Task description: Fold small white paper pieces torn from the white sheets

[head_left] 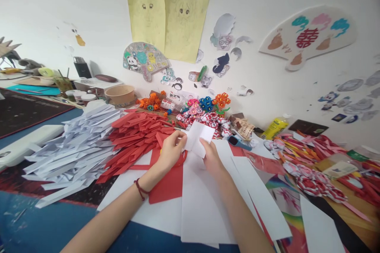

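Between my two hands is a small piece of white paper [197, 136] with a crease down it, held above the table. My left hand [172, 148] pinches its left edge with thumb and forefinger. The lower right of the paper is gripped by my right hand [211, 155], its thumb lying on the front and the other fingers mostly hidden behind. Beneath my hands lie large white sheets [208, 201] and a red sheet [166, 185]. Part of a red loop, perhaps a scissors handle, shows beside my left hand, but I cannot make it out fully.
Left of my hands are heaps of folded white strips [77, 146] and red strips [136, 134]. Paper flowers [208, 106] stand by the wall. At right are a yellow bottle [274, 126], colored strips [308, 150] and red-white folded pieces [317, 184]. A white case [32, 144] lies far left.
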